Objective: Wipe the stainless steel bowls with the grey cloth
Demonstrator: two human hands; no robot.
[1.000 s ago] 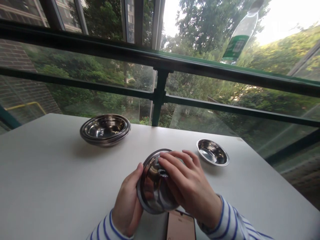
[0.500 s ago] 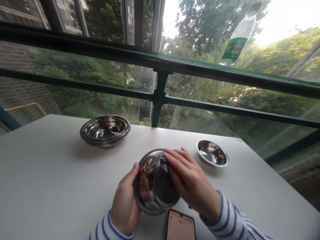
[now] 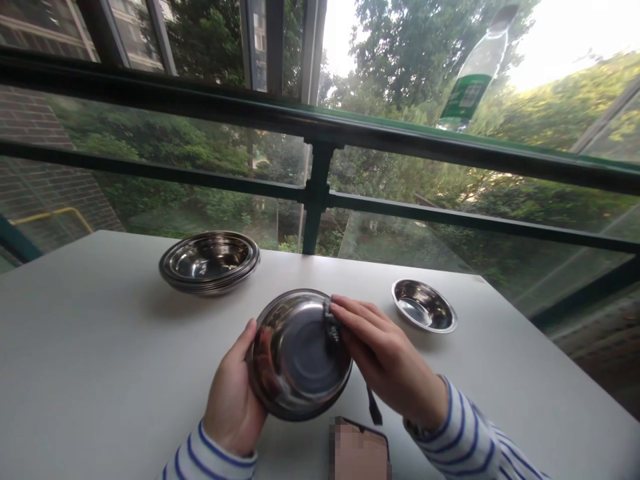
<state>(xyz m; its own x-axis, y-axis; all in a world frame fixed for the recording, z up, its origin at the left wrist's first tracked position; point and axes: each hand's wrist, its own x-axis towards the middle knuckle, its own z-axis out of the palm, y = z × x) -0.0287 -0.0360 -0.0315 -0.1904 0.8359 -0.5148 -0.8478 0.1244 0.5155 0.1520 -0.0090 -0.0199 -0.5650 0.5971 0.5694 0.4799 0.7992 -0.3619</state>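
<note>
A shiny stainless-steel bowl (image 3: 295, 360) is held above the white table, tilted with its underside facing me. My left hand (image 3: 235, 397) grips its left rim, thumb on the outside. Pressed against the bowl's right side, my right hand (image 3: 387, 347) has its fingers together over a dark grey patterned cloth-like piece (image 3: 331, 327), mostly hidden under the fingers. Below that hand hangs a dark strip (image 3: 373, 407); whether it belongs to the same piece I cannot tell.
A stack of metal bowls (image 3: 210, 263) stands at the back left of the table (image 3: 100, 347). One smaller metal bowl (image 3: 424, 307) sits upright at the right. A phone (image 3: 360, 453) lies near the front edge. A bottle with a green label (image 3: 467, 97) stands on the railing (image 3: 240, 110).
The bowl and my left hand have moved a little left, turning more of the bowl's underside towards me. The dark strip below my right hand now shows more.
</note>
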